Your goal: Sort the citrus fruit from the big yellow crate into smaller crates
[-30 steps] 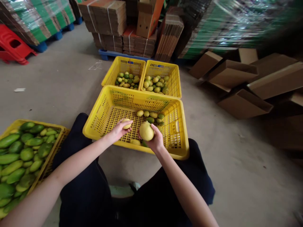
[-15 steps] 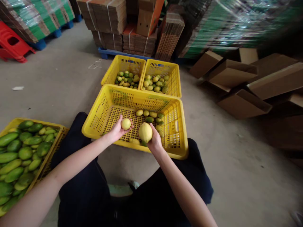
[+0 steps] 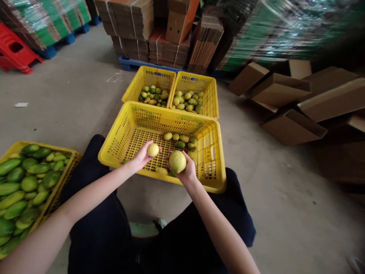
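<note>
My left hand [image 3: 143, 155] holds a small round pale yellow fruit [image 3: 153, 150], like a lemon or guava, with the fingers around its underside. In my right hand [image 3: 188, 169] rests a bigger yellow-green fruit of the same look [image 3: 177, 161], its tip turned toward me. Both hands are held over a yellow plastic crate [image 3: 112, 146] set between my knees. Along that crate's right side lie several yellow and green fruits [image 3: 184, 138]; one long yellow fruit [image 3: 161, 171] lies at the near wall, partly hidden by my right hand.
Two yellow crates [image 3: 149, 70] holding fruit stand behind the near one. At my left is a crate of green fruits [image 3: 29, 183]. Flattened cartons [image 3: 131, 21] are stacked on a blue pallet; loose cardboard boxes [image 3: 293, 127] lie right. A red stool [image 3: 17, 49] stands far left.
The larger fruit has turned in my right hand, and the fingers now show on its far side. My left hand and its fruit have shifted very slightly right.
</note>
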Demonstrator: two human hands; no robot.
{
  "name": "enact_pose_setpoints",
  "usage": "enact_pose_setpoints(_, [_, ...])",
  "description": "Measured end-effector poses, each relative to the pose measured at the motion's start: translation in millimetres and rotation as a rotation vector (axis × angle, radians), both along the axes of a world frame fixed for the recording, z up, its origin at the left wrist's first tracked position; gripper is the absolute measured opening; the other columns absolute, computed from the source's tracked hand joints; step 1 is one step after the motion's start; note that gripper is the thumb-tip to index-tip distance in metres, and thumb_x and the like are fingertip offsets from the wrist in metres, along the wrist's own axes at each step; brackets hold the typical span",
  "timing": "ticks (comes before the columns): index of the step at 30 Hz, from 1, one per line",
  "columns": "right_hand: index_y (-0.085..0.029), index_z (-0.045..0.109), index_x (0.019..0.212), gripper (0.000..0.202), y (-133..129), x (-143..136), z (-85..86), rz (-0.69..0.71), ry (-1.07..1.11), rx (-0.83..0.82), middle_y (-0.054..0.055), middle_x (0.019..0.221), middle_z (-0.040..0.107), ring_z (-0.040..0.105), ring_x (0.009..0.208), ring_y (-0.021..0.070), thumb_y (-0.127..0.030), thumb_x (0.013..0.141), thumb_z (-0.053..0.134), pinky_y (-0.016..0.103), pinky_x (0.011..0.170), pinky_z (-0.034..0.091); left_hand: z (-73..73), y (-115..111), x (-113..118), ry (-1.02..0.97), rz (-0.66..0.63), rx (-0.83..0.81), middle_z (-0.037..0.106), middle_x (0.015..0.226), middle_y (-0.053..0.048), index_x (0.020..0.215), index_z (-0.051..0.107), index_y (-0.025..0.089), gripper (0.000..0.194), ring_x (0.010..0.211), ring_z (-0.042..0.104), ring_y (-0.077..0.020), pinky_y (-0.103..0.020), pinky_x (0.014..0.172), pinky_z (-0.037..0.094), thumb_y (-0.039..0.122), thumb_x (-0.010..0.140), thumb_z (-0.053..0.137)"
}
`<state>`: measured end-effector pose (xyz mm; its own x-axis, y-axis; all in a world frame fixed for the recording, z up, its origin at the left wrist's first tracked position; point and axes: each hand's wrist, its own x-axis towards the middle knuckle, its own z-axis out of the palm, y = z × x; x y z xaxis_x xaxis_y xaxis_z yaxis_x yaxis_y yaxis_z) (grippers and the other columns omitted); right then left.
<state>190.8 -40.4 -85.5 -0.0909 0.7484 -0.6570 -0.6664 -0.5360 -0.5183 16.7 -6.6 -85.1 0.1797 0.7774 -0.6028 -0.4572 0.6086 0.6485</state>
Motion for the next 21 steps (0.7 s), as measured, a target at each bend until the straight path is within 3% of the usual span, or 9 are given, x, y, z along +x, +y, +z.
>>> enact_pose_setpoints(4, [-0.022, 0.062, 0.081, 0.021, 1.1, -2.0, -4.8, -0.058, -0.012, 0.025, 0.005, 0.069, 0.072, 0.072, 0.076, 0.0276, -0.043, 0.080, 0.064, 0.041, 0.063, 0.062, 2.7, -1.7, 2.0, -0.006, 0.036, 0.030, 0.075, 0.081, -0.007, 0.084, 0.071, 0.013, 0.022, 0.071, 0.068, -0.0124, -0.019, 0.063, 0.054, 0.027, 0.096, 0.058])
enact_pose_setpoints(10, [-0.022, 0.063, 0.083, 0.018, 2.7, -1.0, -2.0, -0.194, 0.091, -0.032, 0.002, 0.071, 0.073, 0.072, 0.070, 0.0214, -0.039, 0.083, 0.068, 0.035, 0.064, 0.063, 14.1, 0.2, 3.1, -0.142, 0.083, -0.156, 0.068, 0.067, -0.008, 0.077, 0.064, 0.011, 0.044, 0.064, 0.069, -0.0144, -0.023, 0.062, 0.060, 0.038, 0.103, 0.042])
enact_pose_setpoints(16, [-0.021, 0.063, 0.082, 0.014, -2.0, -1.9, 7.4, -0.149, 0.024, -0.064, -0.001, 0.067, 0.071, 0.066, 0.057, 0.0160, -0.031, 0.078, 0.072, 0.027, 0.051, 0.060, 23.1, -0.3, 2.9, -0.087, 0.123, -0.157, 0.065, 0.062, -0.003, 0.075, 0.059, 0.014, 0.018, 0.048, 0.059, -0.0070, -0.013, 0.044, 0.046, 0.015, 0.093, 0.058])
enact_pose_setpoints(21, [-0.021, 0.061, 0.076, 0.013, -4.8, -3.1, 1.5, -0.182, 0.011, -0.022, 0.001, 0.061, 0.067, 0.069, 0.059, 0.0200, -0.031, 0.075, 0.069, 0.031, 0.053, 0.060, 21.2, -0.5, -0.7, -0.084, 0.102, -0.203, 0.066, 0.061, -0.009, 0.074, 0.062, 0.011, 0.035, 0.048, 0.059, -0.0107, -0.018, 0.045, 0.047, 0.027, 0.097, 0.042])
